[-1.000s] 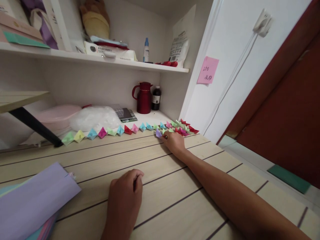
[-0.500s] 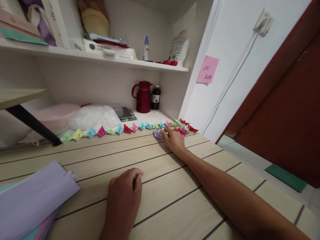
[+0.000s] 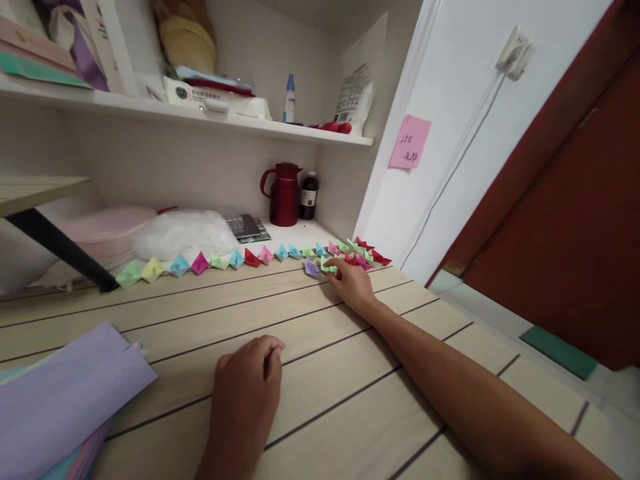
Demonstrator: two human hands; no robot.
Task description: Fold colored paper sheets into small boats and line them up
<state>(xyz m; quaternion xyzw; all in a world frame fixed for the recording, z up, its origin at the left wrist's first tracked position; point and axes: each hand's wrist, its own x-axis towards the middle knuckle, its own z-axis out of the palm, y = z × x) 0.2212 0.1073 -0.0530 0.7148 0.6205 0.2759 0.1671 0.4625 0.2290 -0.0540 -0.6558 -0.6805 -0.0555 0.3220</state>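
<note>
A row of small folded paper boats (image 3: 220, 261) in several colours runs along the back of the wooden table (image 3: 320, 360). My right hand (image 3: 353, 283) reaches out to the right end of the row, its fingers pinched on a light green paper boat (image 3: 327, 266) beside a purple paper boat (image 3: 313, 268). My left hand (image 3: 245, 393) rests on the table close to me, curled into a loose fist with nothing visible in it.
A stack of coloured paper sheets (image 3: 60, 400) lies at the near left. Behind the boats sit a pink container (image 3: 107, 223), a plastic bag (image 3: 183, 235), a red jug (image 3: 283, 194) and a dark bottle (image 3: 308, 195). A pink sticky note (image 3: 409, 141) hangs on the wall.
My right hand has shifted slightly from the purple boat onto the green boat beside it. My left hand has stayed put. The view has tilted a little.
</note>
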